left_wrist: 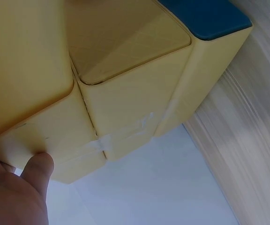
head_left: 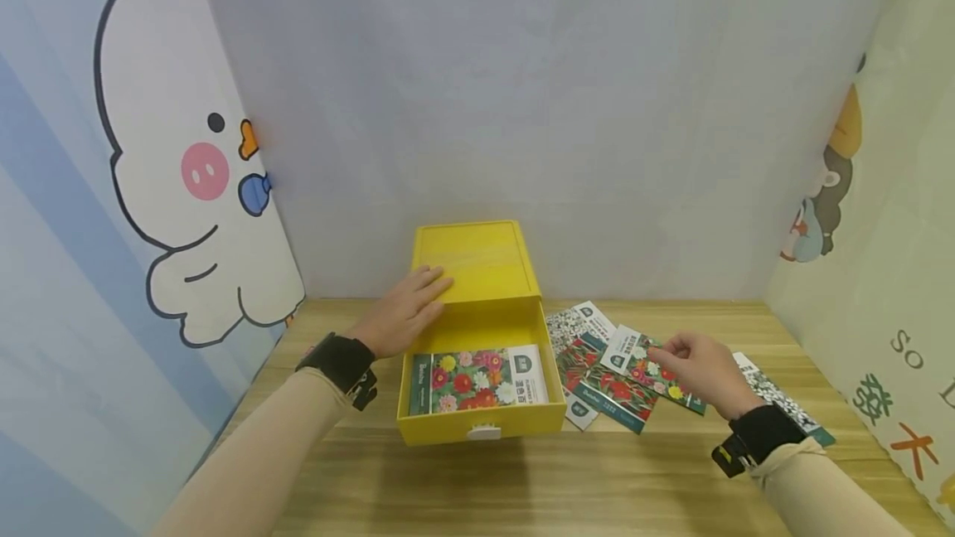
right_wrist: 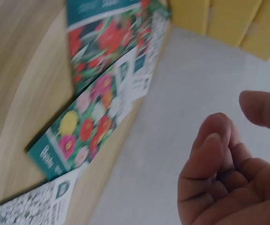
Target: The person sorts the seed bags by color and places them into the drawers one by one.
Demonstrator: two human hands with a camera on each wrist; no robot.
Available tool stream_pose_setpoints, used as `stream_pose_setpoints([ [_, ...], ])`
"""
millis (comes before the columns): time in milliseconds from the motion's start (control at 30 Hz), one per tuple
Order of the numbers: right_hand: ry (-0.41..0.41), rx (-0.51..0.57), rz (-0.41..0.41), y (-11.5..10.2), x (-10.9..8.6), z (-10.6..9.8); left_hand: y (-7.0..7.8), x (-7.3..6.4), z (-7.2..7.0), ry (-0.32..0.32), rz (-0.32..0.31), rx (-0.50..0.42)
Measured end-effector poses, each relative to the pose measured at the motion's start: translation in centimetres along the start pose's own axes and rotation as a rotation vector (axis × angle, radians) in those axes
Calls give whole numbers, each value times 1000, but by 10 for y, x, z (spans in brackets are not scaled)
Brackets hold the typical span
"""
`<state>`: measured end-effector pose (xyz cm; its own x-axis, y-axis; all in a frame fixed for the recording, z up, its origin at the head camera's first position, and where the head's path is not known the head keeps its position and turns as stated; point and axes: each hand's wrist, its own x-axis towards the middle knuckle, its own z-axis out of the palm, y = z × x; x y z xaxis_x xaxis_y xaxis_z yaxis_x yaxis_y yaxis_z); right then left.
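Note:
My left hand (head_left: 398, 313) rests on the top of a yellow drawer box (head_left: 481, 255), near its front left corner. In the left wrist view, the thumb (left_wrist: 39, 171) touches the box's side. The drawer (head_left: 425, 431) is pulled out, with a seed packet (head_left: 466, 384) showing mixed flowers lying flat inside. My right hand (head_left: 705, 371) hovers by a similar mixed-flower packet (head_left: 642, 359) right of the box. In the right wrist view, its thumb and loosely bent fingers stand apart with nothing between them, and that packet (right_wrist: 86, 124) lies away from the fingertips.
Red-flower packets (head_left: 622, 392) overlap beside the drawer, with a white-flower packet (head_left: 570, 327) behind them. Another white-flower packet (head_left: 783, 396) lies at the far right, partly behind my right hand. A curtain-like wall (head_left: 597, 147) stands behind the wooden table (head_left: 597, 487), with printed sheets at both sides.

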<state>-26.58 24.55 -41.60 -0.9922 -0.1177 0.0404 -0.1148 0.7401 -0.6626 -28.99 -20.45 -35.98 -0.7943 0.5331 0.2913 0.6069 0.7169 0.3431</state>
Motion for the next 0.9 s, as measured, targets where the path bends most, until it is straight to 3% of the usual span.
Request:
stream_pose_setpoints([
  [133, 26, -123, -49, 19, 2, 3, 0, -1, 0, 8, 7, 6],
  [300, 39, -356, -112, 41, 5, 11, -1, -1, 1, 14, 15, 14],
  [533, 34, -578, -134, 54, 9, 17, -3, 1, 2, 4, 0, 10],
  [900, -14, -719, -253, 65, 5, 33, -2, 0, 1, 0, -7, -5],
])
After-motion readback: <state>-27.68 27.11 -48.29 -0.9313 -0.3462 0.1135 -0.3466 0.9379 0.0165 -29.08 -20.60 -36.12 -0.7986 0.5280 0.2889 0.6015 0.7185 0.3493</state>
